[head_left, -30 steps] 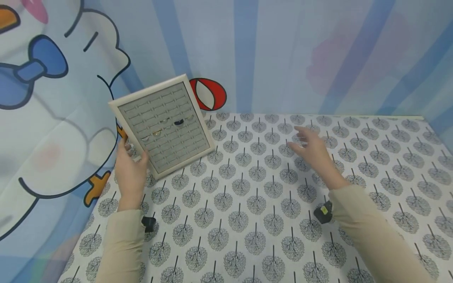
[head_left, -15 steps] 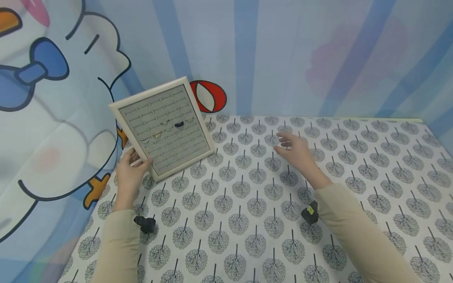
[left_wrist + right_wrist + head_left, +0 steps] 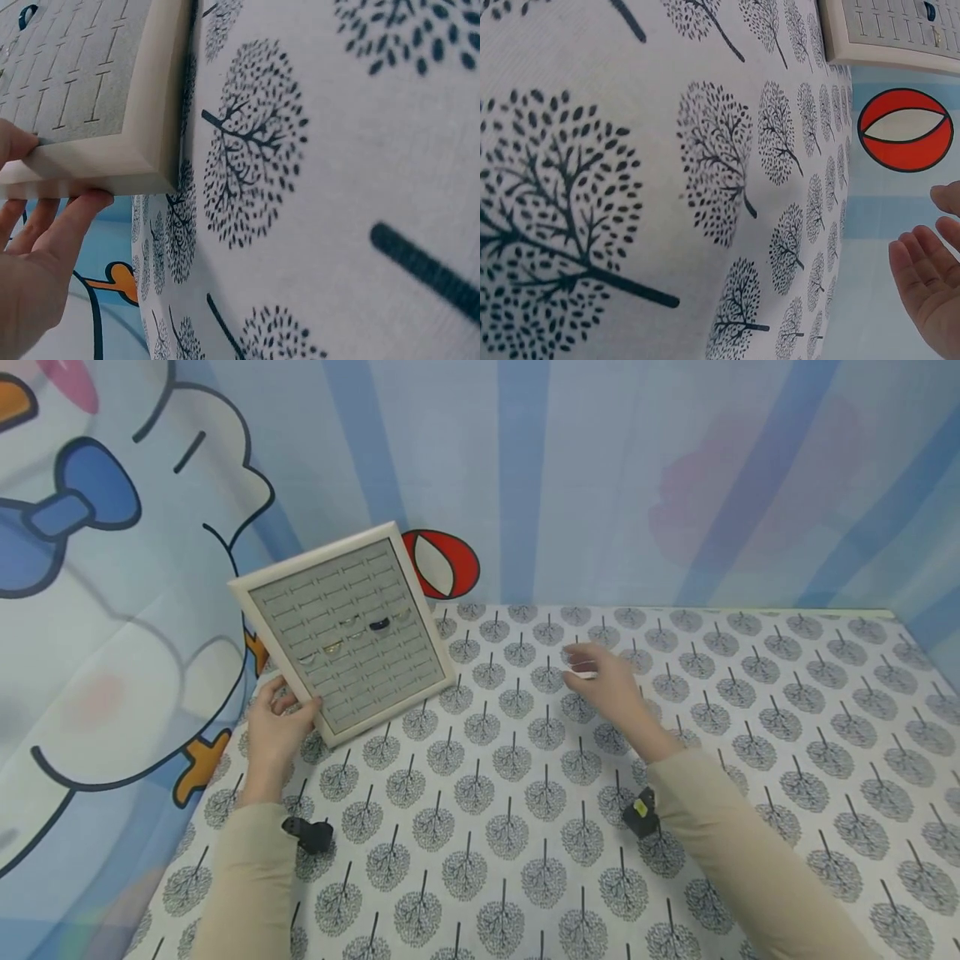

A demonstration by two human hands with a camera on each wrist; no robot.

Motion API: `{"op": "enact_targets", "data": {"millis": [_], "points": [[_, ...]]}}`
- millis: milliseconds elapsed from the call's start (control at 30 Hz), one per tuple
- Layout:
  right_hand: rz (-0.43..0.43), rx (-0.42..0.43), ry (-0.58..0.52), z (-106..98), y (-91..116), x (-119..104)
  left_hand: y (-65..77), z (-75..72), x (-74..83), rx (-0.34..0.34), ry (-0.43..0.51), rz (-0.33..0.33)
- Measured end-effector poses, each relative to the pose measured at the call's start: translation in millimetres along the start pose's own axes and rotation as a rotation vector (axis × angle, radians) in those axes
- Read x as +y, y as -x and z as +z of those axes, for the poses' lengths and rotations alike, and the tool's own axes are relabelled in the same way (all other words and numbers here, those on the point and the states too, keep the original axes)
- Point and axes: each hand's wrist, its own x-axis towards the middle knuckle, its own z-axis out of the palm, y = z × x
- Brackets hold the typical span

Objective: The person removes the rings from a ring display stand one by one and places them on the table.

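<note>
A framed ring board (image 3: 367, 672) stands tilted back at the far left corner of the worktop (image 3: 487, 877), turned at an angle so that its lower right corner points along the far edge. Its pale frame (image 3: 420, 602) surrounds a grey panel with rows of slots, and a few rings sit across the middle rows: a dark ring (image 3: 380, 624), a gold-toned ring (image 3: 333, 647) to its lower left, and a silvery ring (image 3: 308, 657) nearest the frame's left side. Whether the board leans on the backdrop behind it cannot be told.

The left hand (image 3: 277, 727) pinches the left side of the frame close to its lower corner, thumb (image 3: 13, 142) on the front face and fingers (image 3: 79, 221) against the outer side. The right hand (image 3: 611, 689) is over the worktop, between the board and the right edge and nearer the far edge, well apart from the board; its thumb stands away from its loosely bent fingers.

A white cloth printed with dark trees covers the worktop. Beyond the far edge and the left edge hangs a blue striped backdrop (image 3: 585, 485) with a white cartoon figure (image 3: 97, 693) and a red ball (image 3: 461, 564). Beige sleeves (image 3: 247, 885) cover both forearms.
</note>
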Motion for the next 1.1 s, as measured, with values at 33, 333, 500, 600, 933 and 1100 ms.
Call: {"op": "enact_targets", "data": {"millis": [33, 333, 500, 600, 933, 1100], "points": [[-0.004, 0.002, 0.000, 0, 0, -1, 0.5, 1.0, 0.2, 0.005, 0.007, 0.006], [-0.035, -0.014, -0.013, 5, -4, -23, 6.2, 8.4, 4.4, 0.011, 0.013, 0.053], [-0.079, -0.008, -0.044, 12, -8, -36, 11.4, 15.0, 8.7, -0.053, -0.003, 0.065], [-0.107, -0.002, -0.047, 16, -10, -43, 14.3, 21.1, 12.8, -0.095, 0.022, 0.069], [-0.156, 0.049, -0.058, 23, -12, -60, 21.6, 46.2, 22.1, -0.199, 0.065, 0.075], [-0.214, 0.120, -0.072, 22, -10, -60, 26.0, 60.1, 24.9, -0.250, 0.050, 0.106]]}}
